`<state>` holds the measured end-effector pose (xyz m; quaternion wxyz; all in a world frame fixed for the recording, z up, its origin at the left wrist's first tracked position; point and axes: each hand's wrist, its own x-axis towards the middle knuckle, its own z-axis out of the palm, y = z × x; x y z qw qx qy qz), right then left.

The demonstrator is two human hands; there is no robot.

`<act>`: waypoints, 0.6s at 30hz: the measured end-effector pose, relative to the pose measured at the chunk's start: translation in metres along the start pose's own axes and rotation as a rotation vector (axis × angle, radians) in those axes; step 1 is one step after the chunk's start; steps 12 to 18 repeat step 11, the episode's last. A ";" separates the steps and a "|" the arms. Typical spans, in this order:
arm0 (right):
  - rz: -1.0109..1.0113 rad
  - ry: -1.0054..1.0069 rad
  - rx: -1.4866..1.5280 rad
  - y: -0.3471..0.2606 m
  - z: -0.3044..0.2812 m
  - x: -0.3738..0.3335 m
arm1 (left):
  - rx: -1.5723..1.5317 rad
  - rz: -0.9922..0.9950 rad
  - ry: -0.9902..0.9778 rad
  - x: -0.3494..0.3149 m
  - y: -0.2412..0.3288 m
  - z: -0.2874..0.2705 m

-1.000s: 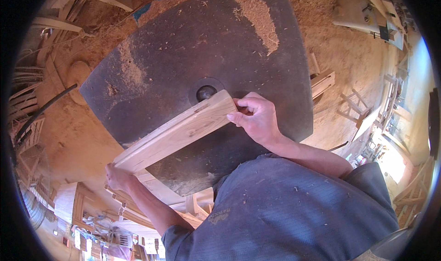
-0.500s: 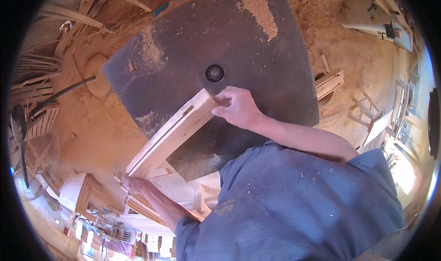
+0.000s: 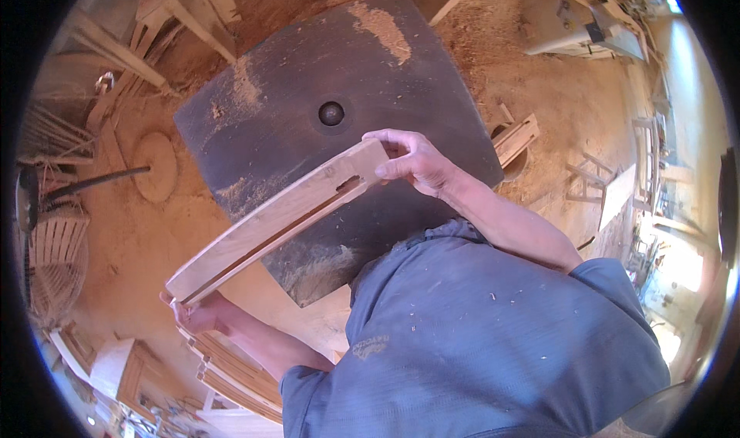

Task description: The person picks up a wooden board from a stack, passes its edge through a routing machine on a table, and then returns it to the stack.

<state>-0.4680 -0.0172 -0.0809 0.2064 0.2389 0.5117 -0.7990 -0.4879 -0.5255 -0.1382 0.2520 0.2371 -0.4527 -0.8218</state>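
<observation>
A pale, slightly curved wooden rail [image 3: 277, 207] is held up slantwise between my two hands. A long groove runs along its near side, and a slot is cut by its right end. My left hand [image 3: 194, 313] grips the lower left end, its fingers partly hidden beneath the wood. At the upper right end my right hand [image 3: 412, 161] has fingers over the top edge and the thumb on the grooved side. Behind the rail is a dark machine table [image 3: 416, 91], where a round spindle [image 3: 331, 114] sits in a hole just beyond the rail.
Sawdust heaps [image 3: 381, 31] lie on the table's far part. Stacked wooden pieces [image 3: 231, 376] stand below my left hand. A fan [image 3: 58, 253] is at the far left, and a wooden stool frame [image 3: 590, 177] stands on the floor to the right.
The rail has been rolled over in my hands, so its groove and slot now face nearer me. My view has shifted, and the table sits further left.
</observation>
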 end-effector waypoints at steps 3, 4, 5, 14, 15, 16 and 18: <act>-0.210 0.068 -0.179 -0.007 0.010 -0.032 | -0.087 -0.034 0.101 -0.016 -0.003 0.075; -0.291 0.093 -0.268 -0.007 0.017 -0.043 | -0.123 -0.093 -0.004 -0.024 -0.004 0.094; -0.299 0.134 -0.234 -0.004 0.025 -0.054 | -0.157 -0.088 -0.130 -0.031 -0.009 0.110; -0.780 0.288 -0.723 0.033 0.025 -0.064 | -0.029 -0.248 -0.392 -0.099 -0.052 0.171; -0.780 0.288 -0.723 0.033 0.025 -0.064 | -0.029 -0.248 -0.392 -0.099 -0.052 0.171; -0.780 0.288 -0.723 0.033 0.025 -0.064 | -0.029 -0.248 -0.392 -0.099 -0.052 0.171; -0.780 0.288 -0.723 0.033 0.025 -0.064 | -0.029 -0.248 -0.392 -0.099 -0.052 0.171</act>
